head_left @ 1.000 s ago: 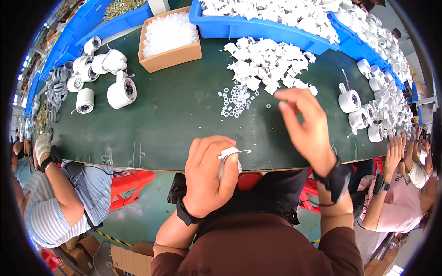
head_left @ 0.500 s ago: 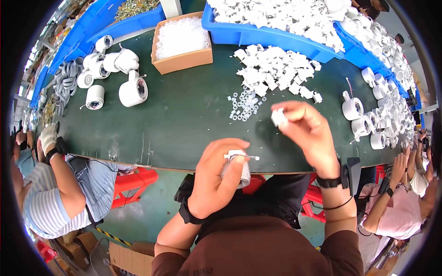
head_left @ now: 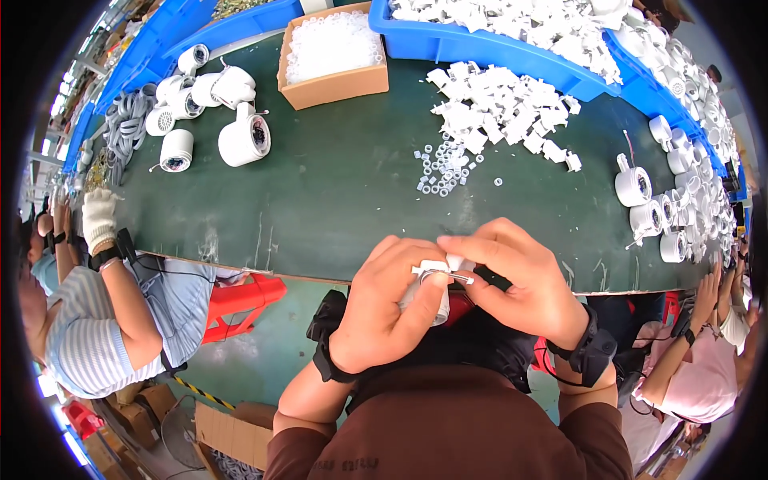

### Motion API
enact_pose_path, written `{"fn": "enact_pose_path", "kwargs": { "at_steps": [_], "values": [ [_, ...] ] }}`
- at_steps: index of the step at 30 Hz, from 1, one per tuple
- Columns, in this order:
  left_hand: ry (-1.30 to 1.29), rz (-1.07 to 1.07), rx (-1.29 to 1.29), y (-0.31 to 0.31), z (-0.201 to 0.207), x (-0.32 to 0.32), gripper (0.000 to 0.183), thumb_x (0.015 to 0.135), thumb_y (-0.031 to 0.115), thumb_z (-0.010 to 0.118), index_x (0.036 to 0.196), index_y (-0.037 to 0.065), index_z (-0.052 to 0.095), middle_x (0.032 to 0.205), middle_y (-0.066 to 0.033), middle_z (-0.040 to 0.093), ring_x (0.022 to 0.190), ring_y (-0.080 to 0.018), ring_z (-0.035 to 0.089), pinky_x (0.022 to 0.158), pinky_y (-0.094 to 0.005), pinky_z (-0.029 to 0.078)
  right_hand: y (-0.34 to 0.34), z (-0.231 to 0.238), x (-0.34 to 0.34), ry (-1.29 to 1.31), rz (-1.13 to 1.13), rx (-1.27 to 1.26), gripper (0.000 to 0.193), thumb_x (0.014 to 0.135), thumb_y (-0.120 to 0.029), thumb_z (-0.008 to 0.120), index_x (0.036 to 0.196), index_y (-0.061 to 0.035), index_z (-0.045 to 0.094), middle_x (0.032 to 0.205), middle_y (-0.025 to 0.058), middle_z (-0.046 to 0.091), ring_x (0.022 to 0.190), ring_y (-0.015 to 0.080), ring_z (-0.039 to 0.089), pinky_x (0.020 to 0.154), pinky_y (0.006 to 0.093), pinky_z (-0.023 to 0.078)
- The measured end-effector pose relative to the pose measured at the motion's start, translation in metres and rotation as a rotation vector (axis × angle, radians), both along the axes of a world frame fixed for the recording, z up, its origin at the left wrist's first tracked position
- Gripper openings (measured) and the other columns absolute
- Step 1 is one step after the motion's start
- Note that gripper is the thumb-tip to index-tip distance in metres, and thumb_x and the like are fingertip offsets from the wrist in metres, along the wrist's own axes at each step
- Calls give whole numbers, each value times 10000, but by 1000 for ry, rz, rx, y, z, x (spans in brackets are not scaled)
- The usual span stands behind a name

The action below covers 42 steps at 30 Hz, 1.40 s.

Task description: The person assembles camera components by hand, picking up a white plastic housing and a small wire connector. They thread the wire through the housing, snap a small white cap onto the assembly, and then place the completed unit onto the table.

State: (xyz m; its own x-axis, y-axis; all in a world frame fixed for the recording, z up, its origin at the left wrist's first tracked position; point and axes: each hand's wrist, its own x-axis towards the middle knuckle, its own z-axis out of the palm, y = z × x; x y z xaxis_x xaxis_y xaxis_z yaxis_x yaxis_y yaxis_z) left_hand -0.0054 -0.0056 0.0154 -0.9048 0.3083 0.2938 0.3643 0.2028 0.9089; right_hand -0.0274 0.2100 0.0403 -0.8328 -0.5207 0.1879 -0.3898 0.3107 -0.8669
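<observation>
My left hand (head_left: 382, 312) is closed around a white cylindrical housing (head_left: 442, 309) at the table's near edge, its thumb on top. Thin wires ending in a small white connector (head_left: 469, 280) stick out past that thumb. Close against it, my right hand (head_left: 524, 280) pinches a small white plastic piece (head_left: 455, 262), mostly covered by the fingers. Whether the piece touches the housing is hidden. Farther off on the green table lie a heap of white plastic pieces (head_left: 500, 104) and several small clear rings (head_left: 442, 170).
An open cardboard box (head_left: 340, 86) of translucent parts stands at the back, beside a blue bin (head_left: 488, 58) of white pieces. White housings (head_left: 246, 138) sit at left near grey cables (head_left: 126, 128); more housings (head_left: 634, 186) crowd the right. Co-workers sit at both sides.
My right hand has come down and left from above the table with its white piece and now meets my left hand. The view has shifted slightly; a ring lies apart from the others.
</observation>
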Motion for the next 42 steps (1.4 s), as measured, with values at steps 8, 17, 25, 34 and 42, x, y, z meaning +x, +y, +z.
{"fn": "enact_pose_path", "kwargs": {
  "at_steps": [8, 17, 25, 34, 42],
  "values": [
    [0, 298, 7, 4, -8, 4, 183, 1018, 93, 527, 1068, -16, 664, 1110, -142, 687, 996, -259, 620, 914, -354, 484, -13, -14, 17, -419, -177, -409, 415, 899, 123, 648, 1297, 9, 628, 1156, 89, 676, 1042, 168, 669, 937, 323, 537],
    [179, 383, -215, 10, -9, 5, 319, 956, 55, 547, 1257, -12, 630, 1182, -183, 663, 998, -338, 583, 885, -412, 466, -41, -13, 20, -234, -186, -361, 419, 910, 119, 656, 1318, 32, 628, 1192, 102, 687, 1180, 177, 637, 1031, 327, 491],
    [189, 385, -204, 12, -13, 5, 361, 986, 173, 457, 1233, -32, 623, 1162, -181, 659, 1001, -356, 576, 894, -432, 459, -51, -18, 26, -180, -310, -363, 429, 896, 139, 661, 1311, 35, 639, 1143, 100, 687, 1113, 162, 645, 984, 300, 488],
    [270, 381, -220, 13, -17, 5, 356, 985, 232, 454, 1162, -26, 626, 1126, -161, 667, 983, -339, 591, 860, -418, 444, -56, -24, 28, 22, -327, -272, 435, 840, 140, 710, 1258, 26, 673, 1077, 101, 680, 973, 166, 639, 884, 301, 502],
    [341, 348, -218, 9, -18, -1, 325, 961, 237, 538, 1146, -13, 631, 1091, -136, 676, 936, -321, 612, 837, -411, 451, -63, -32, 27, 158, -403, -301, 413, 807, 52, 773, 1210, -6, 704, 972, 85, 706, 849, 238, 621, 766, 322, 489]
  ]
}}
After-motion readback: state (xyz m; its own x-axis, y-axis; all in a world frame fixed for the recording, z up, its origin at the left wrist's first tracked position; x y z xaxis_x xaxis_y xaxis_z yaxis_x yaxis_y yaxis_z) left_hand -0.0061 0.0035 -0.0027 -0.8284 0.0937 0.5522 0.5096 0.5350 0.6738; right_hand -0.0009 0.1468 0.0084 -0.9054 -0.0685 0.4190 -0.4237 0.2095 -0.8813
